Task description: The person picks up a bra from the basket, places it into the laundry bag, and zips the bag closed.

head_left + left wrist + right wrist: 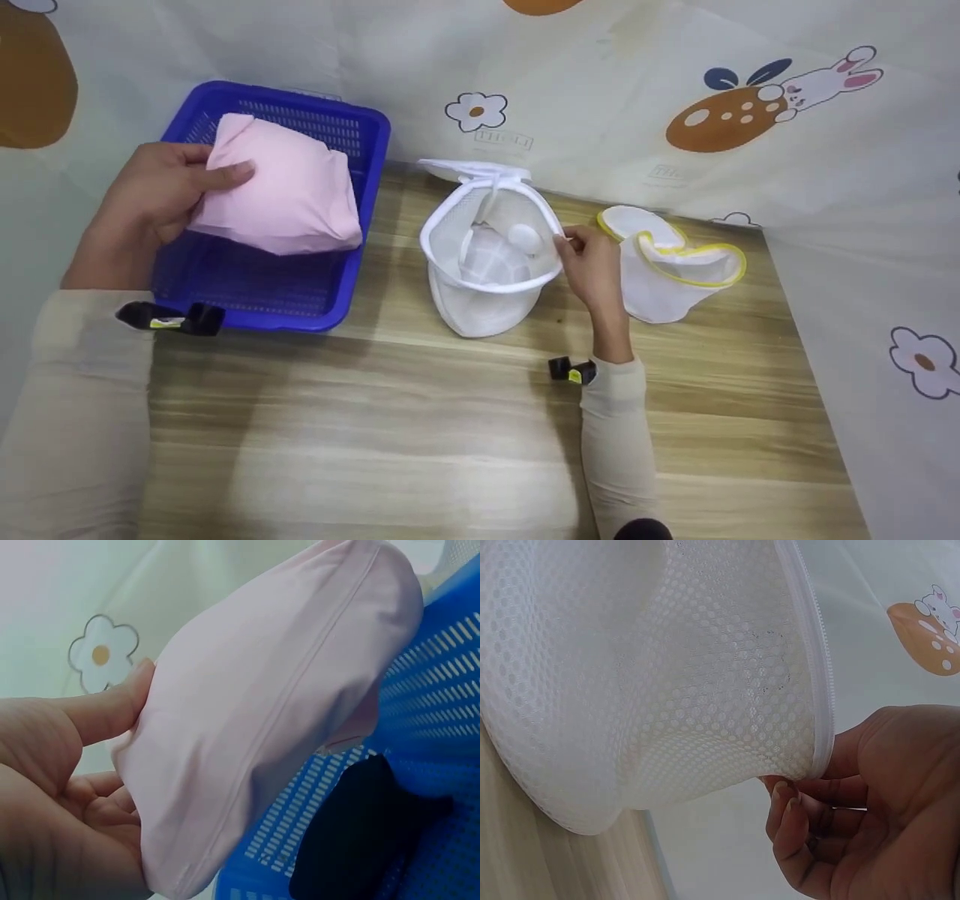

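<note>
My left hand (161, 187) grips a folded pink cloth (281, 187) by its left edge, thumb on top, over the blue basket (349, 292). The left wrist view shows the pink cloth (255, 690) close up and a dark cloth item (360, 832) lying in the basket below. With thumb and fingers my right hand (592, 262) pinches the rim of a white mesh laundry bag (484, 311). The bag stands with its mouth open and its lid folded back; a light checked cloth (495, 259) lies inside. In the right wrist view, a zipper (821, 675) runs along the pinched rim.
To the right of my right hand stands a second white bag (660, 289) with yellow trim, its lid folded back. All rest on a wooden table (420, 435). A wall covering (585, 135) with printed rabbits and flowers rises behind and at the right.
</note>
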A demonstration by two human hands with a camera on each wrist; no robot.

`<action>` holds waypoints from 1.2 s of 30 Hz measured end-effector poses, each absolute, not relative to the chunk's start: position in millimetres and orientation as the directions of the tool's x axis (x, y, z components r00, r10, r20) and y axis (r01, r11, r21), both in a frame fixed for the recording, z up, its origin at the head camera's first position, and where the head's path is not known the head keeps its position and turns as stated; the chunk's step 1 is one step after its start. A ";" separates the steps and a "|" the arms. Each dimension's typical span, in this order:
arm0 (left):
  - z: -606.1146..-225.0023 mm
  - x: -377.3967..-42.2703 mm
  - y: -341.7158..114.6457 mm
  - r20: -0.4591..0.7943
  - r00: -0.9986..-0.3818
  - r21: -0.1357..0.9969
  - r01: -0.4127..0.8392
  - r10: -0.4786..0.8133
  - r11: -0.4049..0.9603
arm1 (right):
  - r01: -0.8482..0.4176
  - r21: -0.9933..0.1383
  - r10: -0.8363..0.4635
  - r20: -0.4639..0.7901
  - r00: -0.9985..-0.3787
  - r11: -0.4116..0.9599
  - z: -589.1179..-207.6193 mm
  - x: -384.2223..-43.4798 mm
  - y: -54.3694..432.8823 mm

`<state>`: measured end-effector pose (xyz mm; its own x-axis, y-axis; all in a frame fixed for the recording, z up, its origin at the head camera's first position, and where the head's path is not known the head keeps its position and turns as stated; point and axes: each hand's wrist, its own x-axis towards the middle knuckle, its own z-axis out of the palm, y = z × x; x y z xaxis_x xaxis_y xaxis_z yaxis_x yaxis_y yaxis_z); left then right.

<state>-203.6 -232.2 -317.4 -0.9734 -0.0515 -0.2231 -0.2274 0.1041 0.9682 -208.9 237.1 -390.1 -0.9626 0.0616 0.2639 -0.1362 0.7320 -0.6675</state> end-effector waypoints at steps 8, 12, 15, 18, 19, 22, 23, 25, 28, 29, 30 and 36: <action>-311.9 -211.8 -208.1 -0.209 -0.978 0.972 -0.210 -0.021 0.103 | -0.123 -0.659 0.068 0.257 -0.964 0.742 -391.5 -210.1 237.8; -308.2 -213.3 -198.4 -0.202 -0.979 0.978 -0.202 -0.005 0.042 | -0.114 -0.669 0.080 0.252 -0.964 0.734 -392.4 -210.7 237.2; -305.0 -214.8 -190.2 -0.202 -0.979 0.978 -0.202 -0.002 0.049 | -0.111 -0.673 0.087 0.253 -0.964 0.732 -392.5 -210.6 237.5; -303.9 -216.9 -180.6 -0.202 -0.979 0.977 -0.201 0.004 0.066 | -0.106 -0.670 0.093 0.255 -0.962 0.735 -391.5 -210.0 237.5; -304.1 -217.8 -177.2 -0.202 -0.979 0.977 -0.201 0.006 0.071 | -0.105 -0.669 0.095 0.256 -0.962 0.736 -391.1 -209.7 237.3; -304.8 -221.0 -166.2 -0.202 -0.979 0.976 -0.200 0.016 0.083 | -0.103 -0.667 0.096 0.256 -0.962 0.738 -390.4 -209.0 236.9; -304.8 -222.1 -162.7 -0.205 -0.979 0.975 -0.202 0.018 0.094 | -0.103 -0.669 0.096 0.255 -0.962 0.736 -390.6 -209.0 236.8; -304.1 -223.7 -156.7 -0.205 -0.979 0.973 -0.201 0.022 0.117 | -0.104 -0.667 0.093 0.253 -0.963 0.737 -390.5 -208.6 236.8; -301.9 -225.0 -149.2 -0.205 -0.978 0.969 -0.199 0.029 0.149 | -0.107 -0.670 0.087 0.250 -0.964 0.734 -390.2 -208.2 236.9; -301.1 -225.3 -147.1 -0.206 -0.978 0.967 -0.199 0.031 0.158 | -0.108 -0.672 0.084 0.247 -0.965 0.733 -390.0 -208.1 236.9; -300.3 -225.4 -145.1 -0.207 -0.978 0.966 -0.199 0.033 0.163 | -0.107 -0.674 0.082 0.242 -0.967 0.731 -389.9 -208.0 237.1; -296.8 -225.3 -132.3 -0.194 -0.980 0.961 -0.181 0.044 0.209 | -0.104 -0.688 0.083 0.234 -0.969 0.718 -389.5 -208.1 238.7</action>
